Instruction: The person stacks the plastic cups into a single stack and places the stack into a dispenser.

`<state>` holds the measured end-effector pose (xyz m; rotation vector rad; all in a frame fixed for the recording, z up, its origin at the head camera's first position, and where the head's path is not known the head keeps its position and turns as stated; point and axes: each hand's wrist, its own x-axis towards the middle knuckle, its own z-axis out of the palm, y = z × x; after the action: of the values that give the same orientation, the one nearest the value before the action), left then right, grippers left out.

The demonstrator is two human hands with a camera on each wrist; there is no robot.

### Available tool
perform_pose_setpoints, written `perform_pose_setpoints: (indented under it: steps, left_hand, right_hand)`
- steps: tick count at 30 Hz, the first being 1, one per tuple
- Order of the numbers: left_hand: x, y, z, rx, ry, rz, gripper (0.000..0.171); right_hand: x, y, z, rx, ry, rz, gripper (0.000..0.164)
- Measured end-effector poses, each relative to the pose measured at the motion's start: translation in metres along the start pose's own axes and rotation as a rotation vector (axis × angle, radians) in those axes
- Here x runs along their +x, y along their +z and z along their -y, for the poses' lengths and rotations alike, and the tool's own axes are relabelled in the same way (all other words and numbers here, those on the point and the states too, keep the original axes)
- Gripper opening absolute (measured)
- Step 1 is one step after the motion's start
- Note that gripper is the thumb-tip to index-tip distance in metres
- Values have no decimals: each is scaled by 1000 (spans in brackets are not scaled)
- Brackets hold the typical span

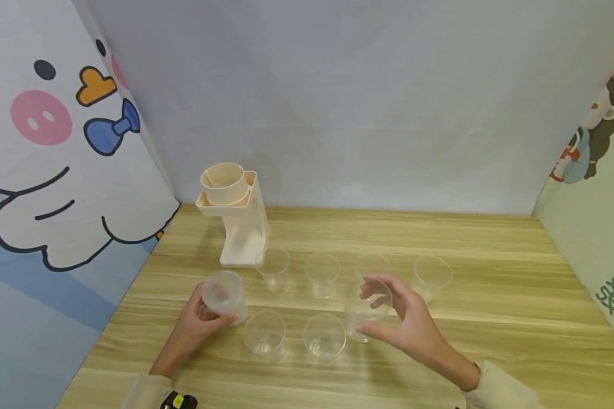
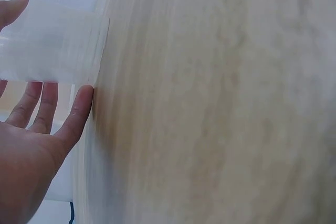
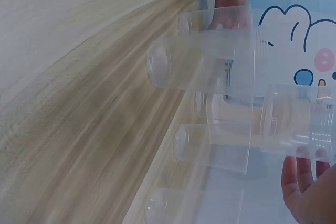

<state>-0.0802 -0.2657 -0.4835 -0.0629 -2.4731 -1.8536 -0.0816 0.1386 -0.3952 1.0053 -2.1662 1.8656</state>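
My left hand (image 1: 196,318) holds a milky plastic cup (image 1: 225,298) at the left of the table, thumb on one side and fingers on the other. It looks cloudier than the others; I cannot tell whether several are nested. In the left wrist view its base is at the tabletop. My right hand (image 1: 409,321) curls round a clear plastic cup (image 1: 360,318), which appears raised above the table in the right wrist view. Left of it stand two clear cups (image 1: 324,341), and behind them a row of several more (image 1: 322,278), all upright with rims up.
A cream plastic stand (image 1: 243,244) with a round open ring (image 1: 225,184) on top is at the back left, behind the cups. The wood-grain table (image 1: 491,341) meets a grey backdrop (image 1: 348,113); printed cartoon panels (image 1: 56,187) rise at both sides.
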Motion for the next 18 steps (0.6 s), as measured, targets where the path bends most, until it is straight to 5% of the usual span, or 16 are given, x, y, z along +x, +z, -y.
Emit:
perform_pose_setpoints:
  steps: [18]
  left_hand:
    - [2, 0, 2, 23, 6, 3, 75]
  right_hand:
    - [27, 19, -9, 34, 15, 25, 67]
